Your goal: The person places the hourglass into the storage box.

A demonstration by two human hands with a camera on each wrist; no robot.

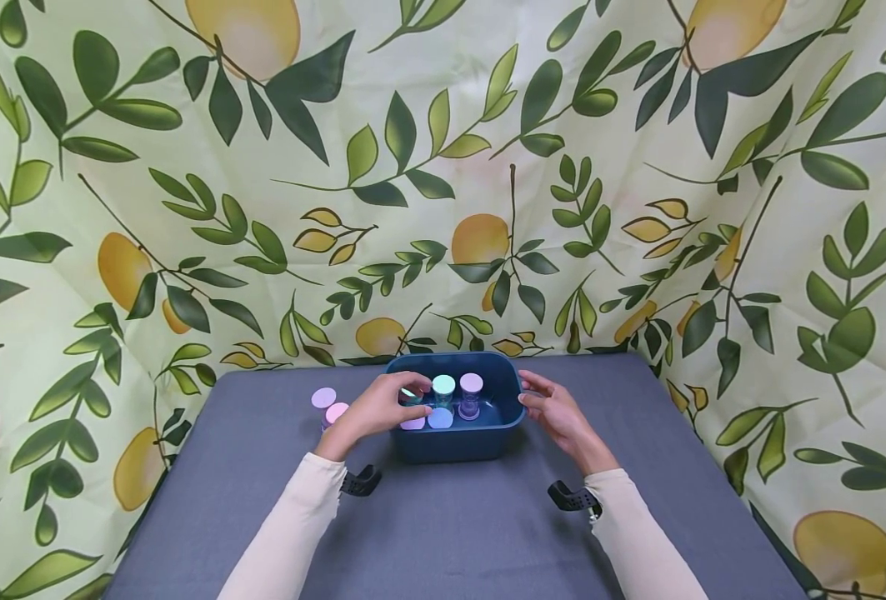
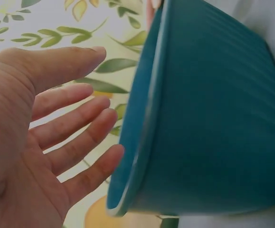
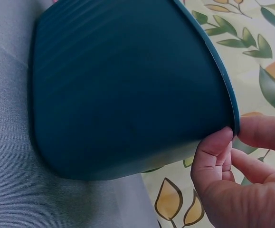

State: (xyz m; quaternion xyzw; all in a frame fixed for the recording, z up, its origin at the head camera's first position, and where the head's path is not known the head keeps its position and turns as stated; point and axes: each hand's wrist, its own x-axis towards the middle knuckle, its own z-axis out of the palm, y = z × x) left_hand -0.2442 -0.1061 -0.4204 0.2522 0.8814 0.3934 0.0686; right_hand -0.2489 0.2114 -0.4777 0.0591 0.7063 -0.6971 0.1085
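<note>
A dark blue plastic bin (image 1: pixel 450 448) stands toward the back of the table. Over its left end reaches my left hand (image 1: pixel 382 407), fingers apart and slightly bent; the left wrist view shows nothing in its grasp. Inside the bin are several small jars, including one with a mint-green lid (image 1: pixel 443 384), one with a lilac lid (image 1: pixel 471 382) and one with a blue lid (image 1: pixel 440 418). The left hand partly covers others. At the bin's right end, my right hand (image 3: pixel 251 166) pinches the rim (image 3: pixel 233 107) between thumb and fingers.
Left of the bin, on the grey-covered table (image 1: pixel 450 525), stand a lilac-lidded jar (image 1: pixel 323 398) and a pink-lidded jar (image 1: pixel 336 412), partly behind the left wrist. Lemon-print cloth (image 1: pixel 412 292) hangs behind and along the sides. Each wrist wears a black band (image 1: pixel 361 482).
</note>
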